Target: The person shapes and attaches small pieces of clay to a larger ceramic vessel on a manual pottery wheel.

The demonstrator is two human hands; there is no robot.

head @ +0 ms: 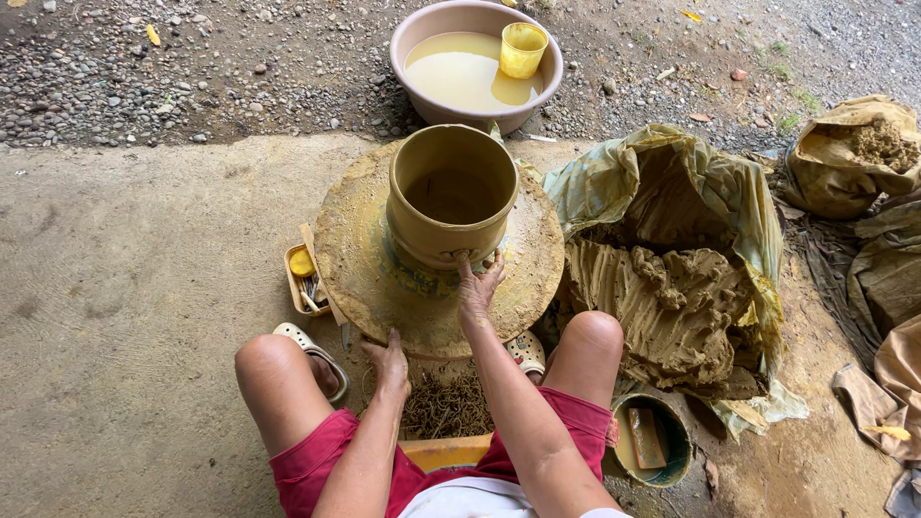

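Hands — 2 [477, 288] [389, 360]; clay pot [449, 197] — 1

One clay pot [451, 197], one basin [413, 38], one yellow cup [523, 50], two sacks [844, 158].

Pot [451, 197] on wheel [365, 259], basin [414, 38] behind

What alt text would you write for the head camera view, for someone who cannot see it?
A seated person's right hand touches the base of a wet clay pot on a potter's wheel, while the left hand rests at the wheel's near edge. A basin of cloudy water stands behind, piled clay at right.
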